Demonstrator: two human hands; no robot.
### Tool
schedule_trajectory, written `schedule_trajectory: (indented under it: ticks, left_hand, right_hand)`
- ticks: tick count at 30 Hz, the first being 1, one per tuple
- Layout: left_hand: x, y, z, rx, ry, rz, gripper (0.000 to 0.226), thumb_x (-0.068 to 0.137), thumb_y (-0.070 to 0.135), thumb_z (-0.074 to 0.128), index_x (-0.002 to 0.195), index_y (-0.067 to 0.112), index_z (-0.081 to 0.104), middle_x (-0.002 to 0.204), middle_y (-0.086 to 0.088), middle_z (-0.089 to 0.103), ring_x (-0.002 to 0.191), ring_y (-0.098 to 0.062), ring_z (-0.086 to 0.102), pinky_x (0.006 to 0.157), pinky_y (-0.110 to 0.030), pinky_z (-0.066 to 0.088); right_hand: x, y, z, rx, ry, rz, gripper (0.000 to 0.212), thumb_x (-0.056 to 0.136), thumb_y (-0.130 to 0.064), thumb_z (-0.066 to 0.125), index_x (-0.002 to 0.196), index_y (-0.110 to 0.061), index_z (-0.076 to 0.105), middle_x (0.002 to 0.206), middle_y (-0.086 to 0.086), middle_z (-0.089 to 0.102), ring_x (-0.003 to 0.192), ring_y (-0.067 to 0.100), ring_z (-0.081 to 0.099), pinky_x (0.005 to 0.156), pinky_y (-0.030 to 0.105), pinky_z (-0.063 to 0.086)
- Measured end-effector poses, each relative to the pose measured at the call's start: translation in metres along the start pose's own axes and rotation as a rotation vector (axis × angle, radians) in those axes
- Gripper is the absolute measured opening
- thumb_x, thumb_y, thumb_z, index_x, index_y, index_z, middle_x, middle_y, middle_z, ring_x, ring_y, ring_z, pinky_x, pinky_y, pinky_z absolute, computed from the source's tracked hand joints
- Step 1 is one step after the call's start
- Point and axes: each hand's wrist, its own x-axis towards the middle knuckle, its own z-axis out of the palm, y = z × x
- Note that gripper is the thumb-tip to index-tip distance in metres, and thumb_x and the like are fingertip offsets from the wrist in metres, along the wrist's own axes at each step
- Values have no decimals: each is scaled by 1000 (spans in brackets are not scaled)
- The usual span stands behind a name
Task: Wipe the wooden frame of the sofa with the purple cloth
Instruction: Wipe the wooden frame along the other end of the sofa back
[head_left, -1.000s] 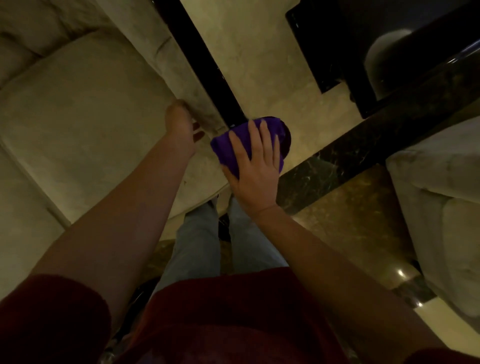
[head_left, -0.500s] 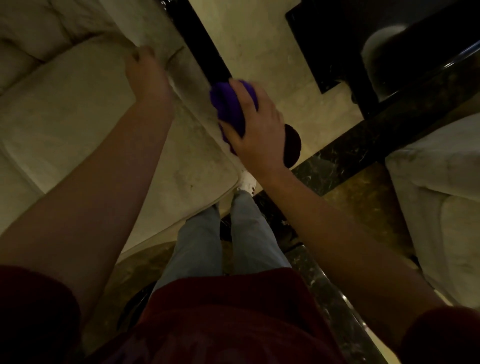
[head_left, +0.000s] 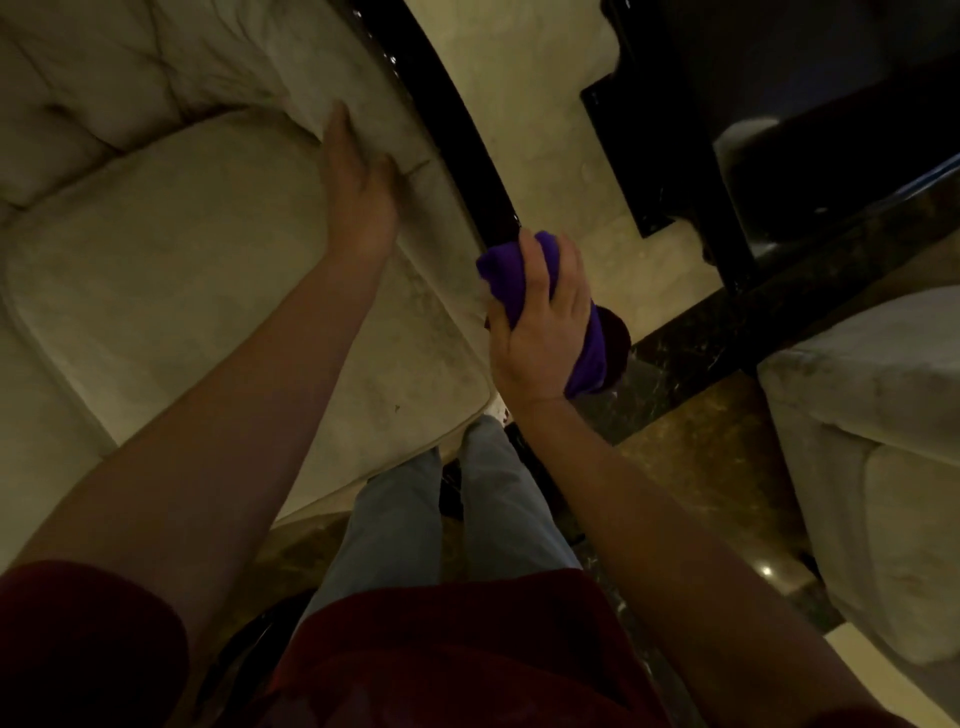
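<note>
The beige sofa (head_left: 156, 270) fills the left side, with a dark glossy wooden frame (head_left: 462, 135) running along the top of its armrest. My right hand (head_left: 545, 327) is wrapped around the purple cloth (head_left: 506, 273) and presses it onto the frame near the rounded front end of the arm. My left hand (head_left: 358, 182) lies flat with its fingers together on the padded inner side of the armrest, holding nothing. Part of the cloth is hidden under my right palm.
A second beige seat (head_left: 872, 415) stands at the right. A dark low table (head_left: 779, 130) sits at the upper right. The floor is pale marble (head_left: 540, 104) with a dark border strip (head_left: 727, 322). My legs in jeans (head_left: 447, 514) stand close to the sofa's front corner.
My right hand slid the cloth up along the frame, then back toward the arm's front end. My left hand moved further up the armrest and rests there.
</note>
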Motion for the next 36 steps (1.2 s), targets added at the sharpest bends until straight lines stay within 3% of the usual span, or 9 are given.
schedule_trajectory:
  ticks: [5,8,11,17,22,26,30,33,36]
  left_hand:
    - [26,5,-30,-54,169,40,53,97,3,52,148,-1,39,151,-17,45,140,-26,43,119,-35,32]
    - [55,16,-39,-66,313,133,58,96,6,51,151,-2,34,155,-20,39,145,-27,36,122,-36,26]
    - [88,25,-47,10,336,197,66,96,12,51,155,0,27,163,-21,26,151,-22,23,123,-22,17]
    - [120,29,-55,228,255,239,70,97,20,54,157,0,23,165,-29,11,154,-37,16,125,-39,18]
    - [123,5,-85,329,65,343,69,102,21,55,160,7,19,168,-20,3,156,-30,14,123,-44,27]
    - [129,-7,-98,335,8,437,71,99,11,60,159,8,22,168,-21,6,156,-30,12,124,-37,23]
    - [130,-6,-92,262,41,398,73,99,10,59,160,11,19,169,-16,5,157,-27,7,123,-21,9]
    - [128,-3,-95,221,55,410,73,96,8,63,158,12,25,168,-15,12,155,-30,15,122,-34,22]
    - [132,1,-116,183,75,400,60,92,6,63,149,12,46,161,-14,34,145,-28,38,113,-37,38]
  right_hand:
    - [55,-52,16,-64,79,-51,61,96,-43,63,150,-28,40,156,20,46,143,41,44,114,57,41]
    - [85,-80,18,-164,76,-115,59,95,-39,65,151,-22,53,156,21,47,144,43,43,113,59,41]
    - [108,-106,19,-233,44,-119,60,96,-32,67,153,-23,52,157,20,48,145,43,43,114,57,40]
    - [159,-152,31,-388,-52,-203,64,99,-24,63,158,-35,40,165,14,37,152,40,32,119,57,34]
    - [204,-195,49,-438,-104,-249,66,100,-27,58,160,-36,33,168,13,31,154,39,28,119,55,34]
    - [223,-211,58,-480,-110,-282,69,98,-30,56,162,-35,29,168,13,29,154,38,27,118,55,35]
    - [238,-225,70,-520,-99,-327,71,99,-35,58,163,-35,27,168,13,29,154,38,28,117,54,35]
    - [257,-242,84,-460,-58,-376,69,98,-42,57,162,-34,31,166,14,35,151,38,34,114,53,38]
    - [276,-261,95,-389,6,-415,74,94,-43,62,161,-33,34,164,13,39,148,37,39,112,53,42]
